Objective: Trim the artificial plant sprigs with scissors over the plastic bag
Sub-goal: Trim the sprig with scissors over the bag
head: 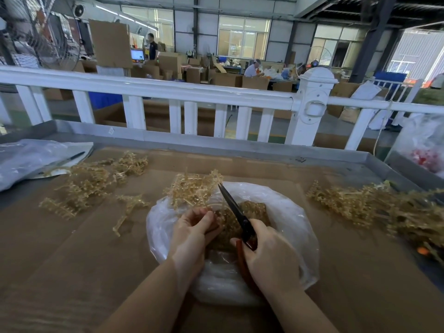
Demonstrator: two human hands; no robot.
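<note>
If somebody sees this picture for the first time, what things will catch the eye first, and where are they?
At the centre, the right hand grips dark scissors while the left hand holds a pale plastic sprig over a clear plastic bag. More sprigs lie in heaps left and right on the cardboard. Behind runs a white fence.

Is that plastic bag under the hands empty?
No. The plastic bag lies spread open, with a heap of tan trimmed bits inside.

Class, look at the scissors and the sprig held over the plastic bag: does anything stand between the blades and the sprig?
Nothing visible does. The scissors in the right hand point straight at the sprig gripped by the left hand, above the plastic bag.
</note>
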